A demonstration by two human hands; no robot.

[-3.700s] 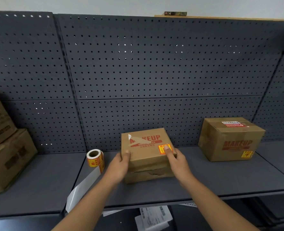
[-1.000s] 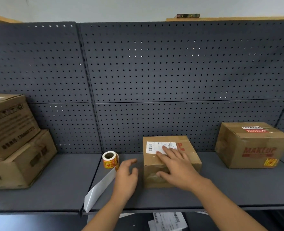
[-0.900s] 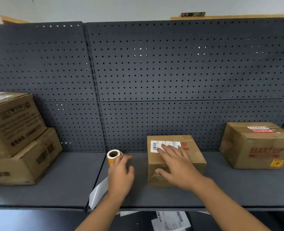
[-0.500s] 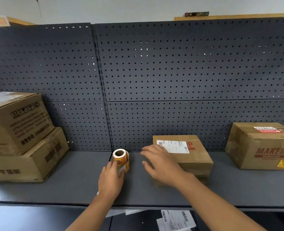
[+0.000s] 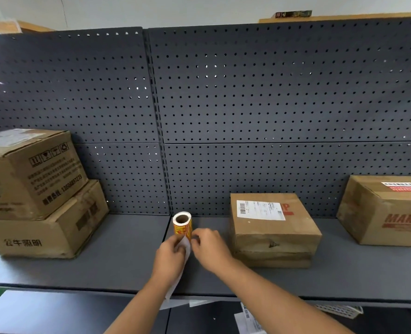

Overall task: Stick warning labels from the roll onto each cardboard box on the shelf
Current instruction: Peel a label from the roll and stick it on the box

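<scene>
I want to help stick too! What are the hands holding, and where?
The left hand and right hand pinch the white strip hanging from the label roll, just below the roll.

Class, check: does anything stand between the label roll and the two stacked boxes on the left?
Nothing visible does: only shelf surface lies between the label roll and the stacked boxes. The middle box sits to the roll's right.

Right box (image 5: 387, 213) cut by edge; liner strip (image 5: 186, 248) partly behind left hand (image 5: 169, 257).
</scene>
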